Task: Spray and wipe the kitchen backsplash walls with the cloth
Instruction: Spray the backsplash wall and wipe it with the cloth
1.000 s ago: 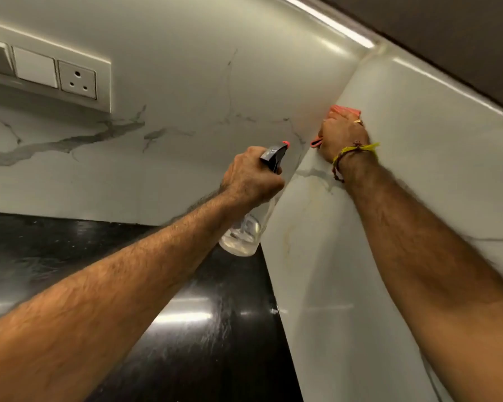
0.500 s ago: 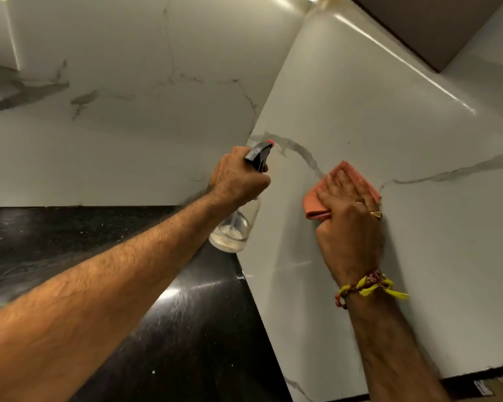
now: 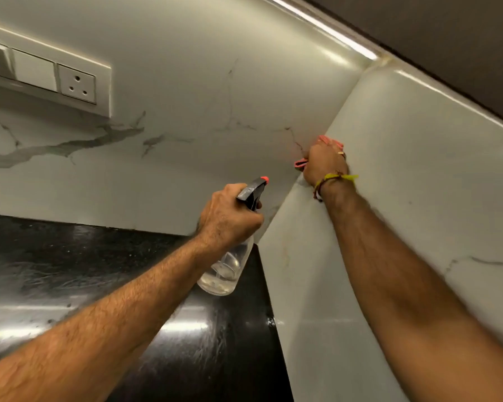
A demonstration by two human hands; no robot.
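Two hands work: right hand presses the cloth into the wall corner, fingers closed over it; left hand fingers grip the spray bottle.

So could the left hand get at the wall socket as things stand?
Probably not right away: the left hand is wrapped around the spray bottle. The path up to the socket looks free, but the hand is occupied.

Black countertop bare, wall corner crowded (cloth wedged there), switch plate juts left
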